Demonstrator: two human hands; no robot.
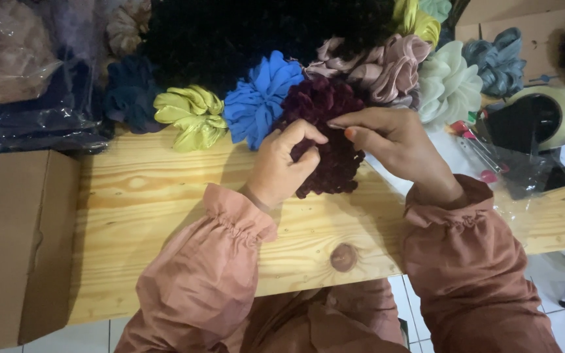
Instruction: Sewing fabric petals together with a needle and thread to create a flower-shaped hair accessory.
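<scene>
A dark maroon velvet scrunchie lies on the pale wooden table, near its far side. My left hand pinches its near left part between thumb and fingers. From the right, my right hand rests on top of it, fingertips closed on the fabric. Both arms wear rust-coloured sleeves with gathered cuffs. Part of the scrunchie is hidden under my hands.
Along the table's far edge sit a blue scrunchie, a yellow-green one, a dusty pink one, a pale mint one and several others. A tape dispenser stands at right, a cardboard box at left.
</scene>
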